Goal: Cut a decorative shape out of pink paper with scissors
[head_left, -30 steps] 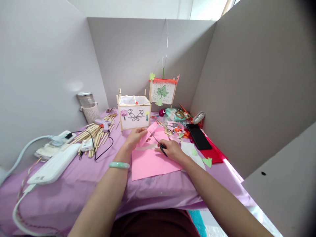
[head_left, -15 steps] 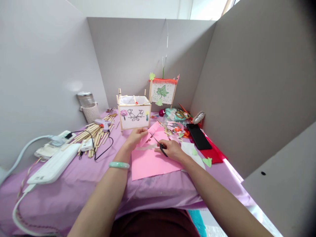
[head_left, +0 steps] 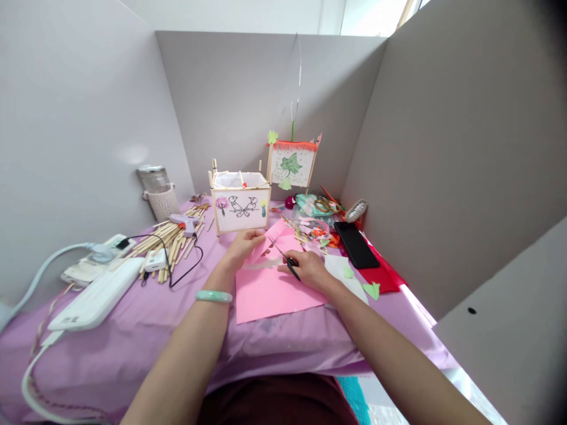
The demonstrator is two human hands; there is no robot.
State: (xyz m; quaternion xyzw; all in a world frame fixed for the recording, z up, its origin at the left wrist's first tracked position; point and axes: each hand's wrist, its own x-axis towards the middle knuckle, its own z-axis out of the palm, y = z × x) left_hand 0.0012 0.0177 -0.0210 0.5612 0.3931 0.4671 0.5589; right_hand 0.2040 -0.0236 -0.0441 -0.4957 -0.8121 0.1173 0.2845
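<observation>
A pink paper sheet (head_left: pixel 270 292) lies on the purple tablecloth (head_left: pixel 133 336) in front of me. My left hand (head_left: pixel 243 245) is closed on the sheet's raised far strip, pinching it just below the white paper lantern (head_left: pixel 240 203). My right hand (head_left: pixel 310 268) grips small black scissors (head_left: pixel 286 260), whose blades point up-left into the lifted pink strip. A green bangle sits on my left wrist.
Wooden sticks (head_left: pixel 170 242) and a glue gun (head_left: pixel 186 221) lie at left, beside a power strip (head_left: pixel 95 298) with cables. A second lantern with a green leaf (head_left: pixel 292 165) stands behind. Paper scraps, a black phone (head_left: pixel 355 244) and red paper lie at right. Grey partition walls enclose the table.
</observation>
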